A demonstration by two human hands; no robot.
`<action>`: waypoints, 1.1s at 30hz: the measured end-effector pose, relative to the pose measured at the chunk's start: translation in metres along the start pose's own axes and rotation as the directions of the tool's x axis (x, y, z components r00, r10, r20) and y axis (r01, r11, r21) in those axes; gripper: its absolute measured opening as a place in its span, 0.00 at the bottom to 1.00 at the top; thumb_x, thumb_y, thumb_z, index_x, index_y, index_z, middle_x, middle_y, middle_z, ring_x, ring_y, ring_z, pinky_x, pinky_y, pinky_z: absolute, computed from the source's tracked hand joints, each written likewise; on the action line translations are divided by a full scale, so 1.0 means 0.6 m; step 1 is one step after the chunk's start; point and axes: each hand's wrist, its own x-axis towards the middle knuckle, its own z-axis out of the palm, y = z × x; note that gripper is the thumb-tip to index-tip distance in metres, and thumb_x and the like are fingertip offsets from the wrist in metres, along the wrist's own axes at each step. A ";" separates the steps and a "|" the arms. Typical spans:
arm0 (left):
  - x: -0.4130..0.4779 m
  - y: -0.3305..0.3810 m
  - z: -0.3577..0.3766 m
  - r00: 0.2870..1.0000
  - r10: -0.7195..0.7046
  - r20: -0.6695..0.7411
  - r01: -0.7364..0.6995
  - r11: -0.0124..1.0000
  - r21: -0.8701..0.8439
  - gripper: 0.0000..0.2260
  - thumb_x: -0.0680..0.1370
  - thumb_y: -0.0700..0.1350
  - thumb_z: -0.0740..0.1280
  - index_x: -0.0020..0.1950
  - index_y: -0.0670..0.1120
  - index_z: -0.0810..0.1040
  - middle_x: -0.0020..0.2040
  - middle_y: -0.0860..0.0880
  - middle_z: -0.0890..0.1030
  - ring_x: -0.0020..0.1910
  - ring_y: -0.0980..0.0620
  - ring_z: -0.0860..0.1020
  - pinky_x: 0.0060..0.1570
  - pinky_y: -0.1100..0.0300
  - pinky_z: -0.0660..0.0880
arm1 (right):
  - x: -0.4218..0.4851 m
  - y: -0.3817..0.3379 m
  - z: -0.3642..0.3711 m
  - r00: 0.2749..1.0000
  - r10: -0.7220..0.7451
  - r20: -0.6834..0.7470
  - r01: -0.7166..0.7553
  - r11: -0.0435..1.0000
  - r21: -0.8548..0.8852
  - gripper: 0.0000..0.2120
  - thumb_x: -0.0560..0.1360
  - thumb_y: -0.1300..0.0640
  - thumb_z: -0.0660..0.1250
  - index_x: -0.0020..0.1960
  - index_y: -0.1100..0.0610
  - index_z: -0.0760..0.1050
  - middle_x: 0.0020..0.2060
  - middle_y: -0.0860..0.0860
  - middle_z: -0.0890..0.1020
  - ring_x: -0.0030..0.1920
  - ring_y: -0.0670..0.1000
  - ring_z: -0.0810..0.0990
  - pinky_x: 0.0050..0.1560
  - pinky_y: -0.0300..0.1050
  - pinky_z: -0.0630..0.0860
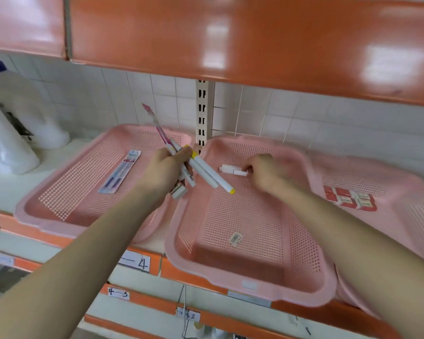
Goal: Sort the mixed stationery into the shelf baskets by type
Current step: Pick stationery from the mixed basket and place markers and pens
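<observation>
Pink middle basket [291,293]: we see it from our head camera, on the orange-edged shelf [194,277], with a barcode sticker [235,238] on its floor.
Right hand [262,172]: we reach it into the far end of the middle basket; our curled fingers pinch the small white pieces [231,169] down on the floor there.
Left hand [165,167]: we hold it over the left rim of the middle basket, wrapped tight round a bunch of white markers [213,177] with yellow tips and a long pink pen pack [154,121] that sticks up.
Left basket [47,216]: just left of the middle basket; one flat pen pack [121,173] lies inside.
Right basket [402,182]: just right of the middle basket; red and white boxes [348,199] lie inside.
White bottles [8,148]: far left of the middle basket, blurry.
</observation>
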 end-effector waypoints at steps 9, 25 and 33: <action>0.019 -0.008 -0.024 0.996 -0.006 0.087 0.006 1.000 0.001 0.14 0.82 0.44 0.63 0.38 0.41 0.77 0.26 0.49 0.77 0.24 0.51 0.74 0.28 0.58 0.72 | 0.015 -0.009 0.038 0.997 0.053 0.053 -0.045 0.988 -0.145 0.09 0.72 0.63 0.65 0.48 0.54 0.81 0.47 0.57 0.82 0.49 0.59 0.81 0.48 0.46 0.77; 0.037 -0.012 -0.036 0.990 -0.009 0.138 0.013 1.000 -0.028 0.12 0.82 0.45 0.64 0.40 0.43 0.76 0.31 0.47 0.76 0.26 0.52 0.73 0.27 0.62 0.70 | -0.015 -0.083 -0.007 0.992 0.125 0.001 -0.113 0.893 0.435 0.09 0.79 0.54 0.66 0.43 0.55 0.82 0.42 0.52 0.85 0.43 0.50 0.83 0.44 0.46 0.78; 0.026 -0.008 -0.012 0.980 0.068 0.187 -0.055 0.996 -0.073 0.11 0.83 0.44 0.62 0.47 0.39 0.78 0.28 0.50 0.76 0.24 0.55 0.75 0.24 0.65 0.70 | -0.086 -0.124 -0.064 0.996 -0.041 0.074 -0.025 0.688 0.726 0.05 0.78 0.58 0.69 0.51 0.56 0.83 0.42 0.51 0.85 0.41 0.45 0.81 0.45 0.40 0.78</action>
